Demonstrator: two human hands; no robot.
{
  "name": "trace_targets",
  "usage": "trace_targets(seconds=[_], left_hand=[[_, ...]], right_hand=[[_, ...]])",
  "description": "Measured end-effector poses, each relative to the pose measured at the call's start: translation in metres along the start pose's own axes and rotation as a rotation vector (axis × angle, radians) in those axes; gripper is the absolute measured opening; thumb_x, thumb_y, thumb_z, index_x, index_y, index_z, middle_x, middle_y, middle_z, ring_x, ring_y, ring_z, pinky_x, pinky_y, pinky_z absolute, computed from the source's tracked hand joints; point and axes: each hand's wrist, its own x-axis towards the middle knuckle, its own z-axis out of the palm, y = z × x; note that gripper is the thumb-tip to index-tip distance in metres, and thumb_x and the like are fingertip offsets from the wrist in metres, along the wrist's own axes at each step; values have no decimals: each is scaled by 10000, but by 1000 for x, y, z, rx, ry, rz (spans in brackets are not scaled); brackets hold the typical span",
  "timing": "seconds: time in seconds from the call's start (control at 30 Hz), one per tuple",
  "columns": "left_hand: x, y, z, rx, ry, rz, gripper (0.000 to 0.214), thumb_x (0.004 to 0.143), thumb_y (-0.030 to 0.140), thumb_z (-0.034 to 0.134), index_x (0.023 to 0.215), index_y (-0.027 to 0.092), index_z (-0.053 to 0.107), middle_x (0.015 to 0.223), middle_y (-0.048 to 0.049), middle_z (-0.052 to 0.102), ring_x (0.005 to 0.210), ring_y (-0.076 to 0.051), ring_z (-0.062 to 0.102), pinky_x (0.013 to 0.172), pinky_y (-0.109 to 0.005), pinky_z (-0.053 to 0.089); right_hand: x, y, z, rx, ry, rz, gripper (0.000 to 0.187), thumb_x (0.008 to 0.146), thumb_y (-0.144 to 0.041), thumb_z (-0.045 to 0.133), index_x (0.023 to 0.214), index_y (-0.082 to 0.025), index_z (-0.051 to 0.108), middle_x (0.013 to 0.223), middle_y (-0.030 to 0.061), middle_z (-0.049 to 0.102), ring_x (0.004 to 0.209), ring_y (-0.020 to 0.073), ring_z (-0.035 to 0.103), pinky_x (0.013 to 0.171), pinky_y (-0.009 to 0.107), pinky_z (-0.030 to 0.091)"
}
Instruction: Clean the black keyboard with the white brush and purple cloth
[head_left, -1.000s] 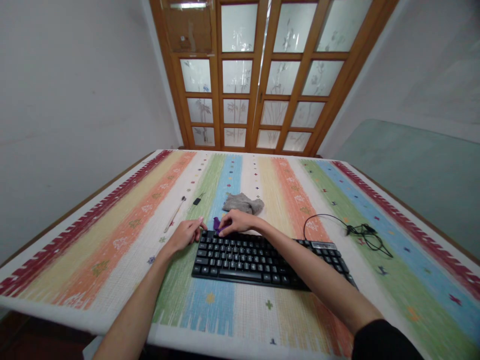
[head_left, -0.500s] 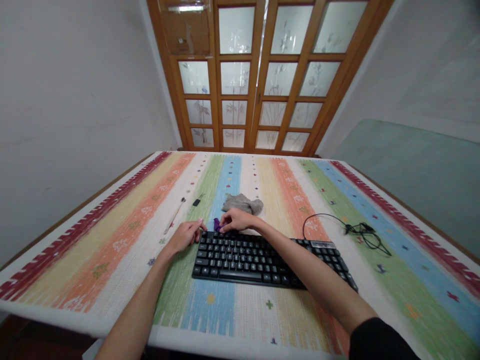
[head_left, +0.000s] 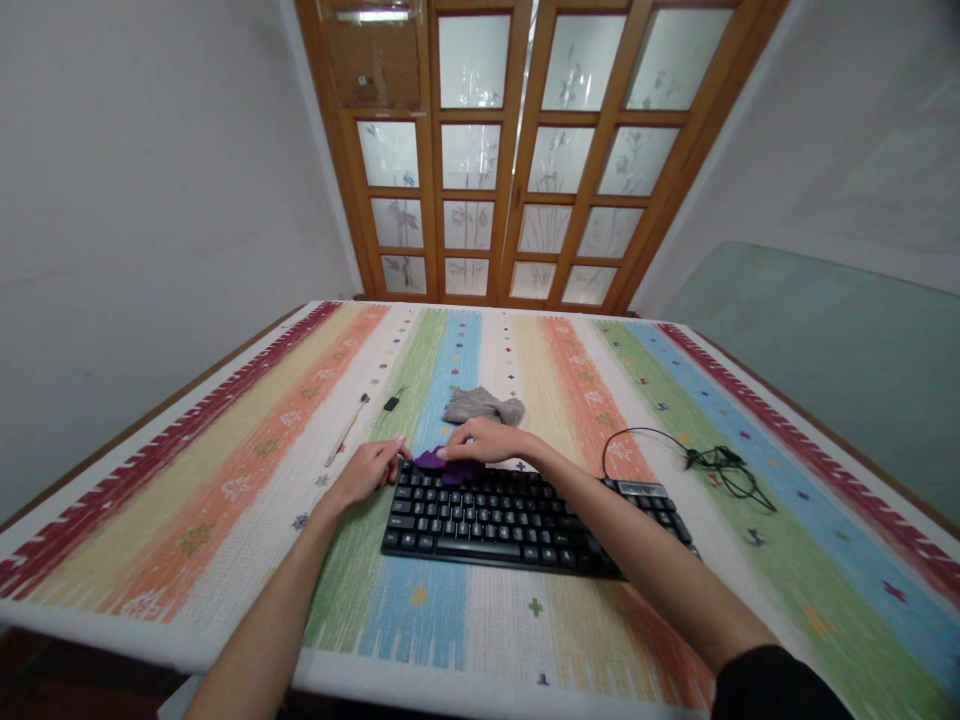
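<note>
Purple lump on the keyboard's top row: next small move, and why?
Probably drag the purple lump rightward along the keyboard's top row. The right hand holds it on the far-left keys only, the left hand rests at that corner, and the keys to the right lie uncovered.

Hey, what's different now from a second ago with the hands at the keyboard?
The purple piece under the right hand has gone from a small upright lump at the far left corner of the keyboard to lying flatter and wider over the top keys. The left hand stays at that corner; the grey cloth and the cable are unchanged.
</note>
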Motion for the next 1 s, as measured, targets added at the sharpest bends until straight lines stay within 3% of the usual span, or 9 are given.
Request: trace_targets(seconds=[0.13, 0.23, 0.7, 0.9, 1.0], left_hand=[[-1, 1, 0, 9, 2, -1, 674, 852, 717, 362, 801, 135, 700, 477, 22, 529, 409, -133, 450, 470, -267, 355], [-1, 2, 1, 12, 3, -4, 675, 851, 716, 362, 804, 134, 700, 475, 22, 527, 413, -134, 449, 474, -267, 355], [-1, 2, 0, 11, 1, -14, 666, 848, 710, 389, 837, 129, 714, 480, 26, 522, 417, -132, 443, 467, -262, 350], [-2, 3, 0, 15, 3, -5, 668, 853, 708, 366, 810, 134, 705, 480, 21, 526, 420, -134, 450, 468, -264, 352], [-2, 3, 0, 19, 2, -1, 660, 856, 704, 366, 799, 138, 701, 479, 21, 527, 418, -135, 451, 471, -266, 356]], right_hand=[[1, 0, 7, -73, 8, 11, 202, 840, -333, 692, 888, -155, 775, 841, 25, 745, 765, 150, 639, 720, 229, 434], [3, 2, 11, -81, 27, 52, 225, 751, -286, 776, 934, -155, 776, 915, 52, 761, 811, 173, 660, 722, 235, 445], [15, 17, 4, -4, 22, 130, 212, 702, -260, 807, 878, -141, 813, 721, 20, 748, 622, 134, 619, 560, 202, 433], [10, 20, 3, -83, 198, 156, 132, 690, -139, 759, 810, -170, 802, 704, 15, 734, 660, 150, 629, 625, 235, 448], [3, 17, 0, -122, 309, 157, 162, 758, -144, 709, 892, -171, 795, 784, 34, 753, 722, 163, 650, 675, 253, 451]])
